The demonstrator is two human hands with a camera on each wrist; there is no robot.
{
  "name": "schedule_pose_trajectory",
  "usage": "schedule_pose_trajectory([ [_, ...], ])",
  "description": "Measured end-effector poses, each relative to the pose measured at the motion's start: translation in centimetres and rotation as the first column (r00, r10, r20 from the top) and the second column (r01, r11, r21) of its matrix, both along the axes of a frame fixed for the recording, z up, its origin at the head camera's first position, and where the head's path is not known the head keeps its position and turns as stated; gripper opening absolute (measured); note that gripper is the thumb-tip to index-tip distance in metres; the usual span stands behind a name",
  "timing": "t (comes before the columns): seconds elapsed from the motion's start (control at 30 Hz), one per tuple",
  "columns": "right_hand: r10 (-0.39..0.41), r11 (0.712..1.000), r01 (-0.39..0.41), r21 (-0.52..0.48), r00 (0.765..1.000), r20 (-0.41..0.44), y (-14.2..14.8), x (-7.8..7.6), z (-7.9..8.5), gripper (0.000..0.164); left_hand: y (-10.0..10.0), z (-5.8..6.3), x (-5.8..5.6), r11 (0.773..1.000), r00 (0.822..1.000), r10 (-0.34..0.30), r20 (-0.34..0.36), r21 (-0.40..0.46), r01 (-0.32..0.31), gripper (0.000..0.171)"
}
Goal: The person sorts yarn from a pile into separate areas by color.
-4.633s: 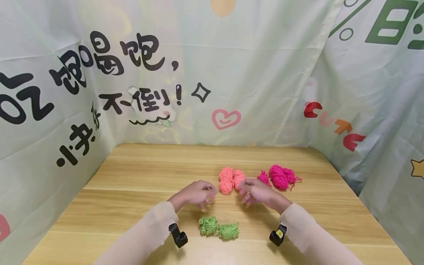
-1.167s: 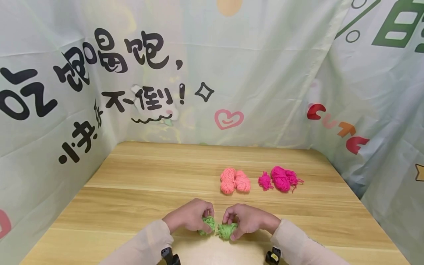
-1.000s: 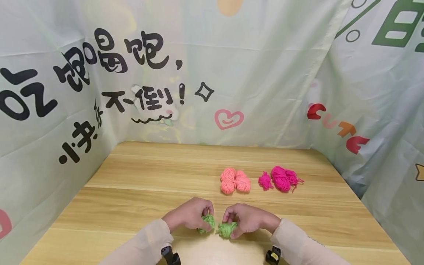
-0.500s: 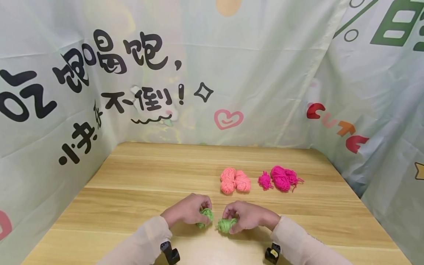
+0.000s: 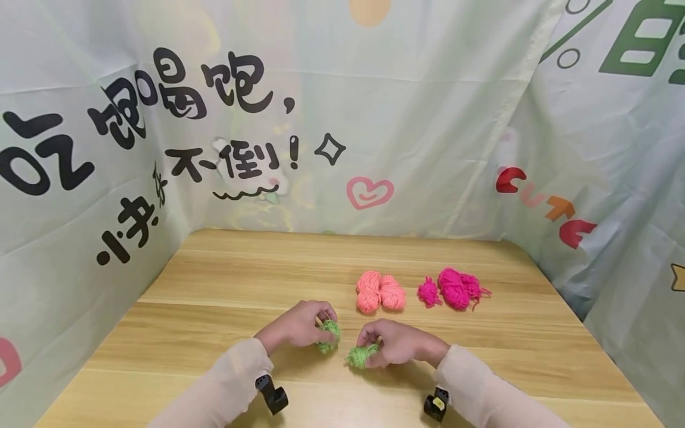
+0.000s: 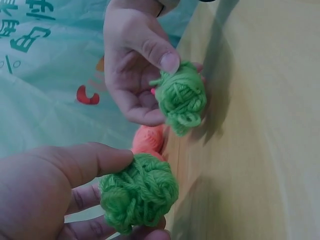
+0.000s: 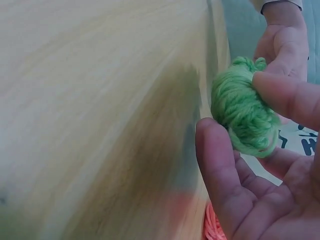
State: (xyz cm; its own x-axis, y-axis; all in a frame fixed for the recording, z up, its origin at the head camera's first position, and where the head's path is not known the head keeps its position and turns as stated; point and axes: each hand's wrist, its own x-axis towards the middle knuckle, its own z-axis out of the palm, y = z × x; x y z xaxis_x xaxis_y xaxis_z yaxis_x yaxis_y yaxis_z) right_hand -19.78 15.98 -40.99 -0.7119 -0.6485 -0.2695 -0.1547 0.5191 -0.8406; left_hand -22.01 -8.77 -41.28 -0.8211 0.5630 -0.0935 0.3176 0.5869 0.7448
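My left hand [image 5: 301, 324] pinches a small green yarn ball [image 6: 140, 192] between thumb and fingers, left of the table's middle. Opposite it, my right hand [image 5: 398, 343] grips a second green yarn ball [image 7: 242, 107], wound more neatly and longer in shape. A narrow gap separates the two green balls in the head view. In both wrist views each ball hangs over the wood with a shadow on the tabletop. Behind the hands lie two coral yarn balls [image 5: 380, 292] side by side.
Magenta yarn, a small tangle [image 5: 428, 292] and a larger ball [image 5: 453, 289] with loose ends, lies at the back right of the wooden table [image 5: 241, 267]. Printed cloth [image 5: 417, 119] hangs along the back and both sides. Each sleeve carries a black wrist camera [image 5: 272, 395].
Over about the last second both hands have moved away from the person with the green yarn balls, the left one also leftward, widening the gap. Earlier, both hands were empty near the coral yarn.
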Motion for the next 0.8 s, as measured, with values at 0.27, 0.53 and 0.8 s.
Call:
schedule_pose_trajectory([
  [0.27,-0.013,0.999,0.013,-0.034,1.000,-0.003,-0.2,-0.3,-0.2,0.019,-0.8,-0.2,-1.0,0.995,0.994,0.050,0.100,0.085,-0.059,0.027],
  [0.53,-0.053,0.996,0.053,-0.067,0.999,0.004,-0.3,-0.6,-0.4,0.015,-1.7,-0.2,-2.0,0.991,0.989,0.092,0.117,0.081,-0.102,0.029],
  [0.8,-0.079,0.994,0.077,-0.079,0.997,-0.018,-0.6,-0.8,-0.4,0.018,-2.6,-0.6,-2.9,0.981,0.978,0.171,0.122,0.071,-0.180,0.029],
])
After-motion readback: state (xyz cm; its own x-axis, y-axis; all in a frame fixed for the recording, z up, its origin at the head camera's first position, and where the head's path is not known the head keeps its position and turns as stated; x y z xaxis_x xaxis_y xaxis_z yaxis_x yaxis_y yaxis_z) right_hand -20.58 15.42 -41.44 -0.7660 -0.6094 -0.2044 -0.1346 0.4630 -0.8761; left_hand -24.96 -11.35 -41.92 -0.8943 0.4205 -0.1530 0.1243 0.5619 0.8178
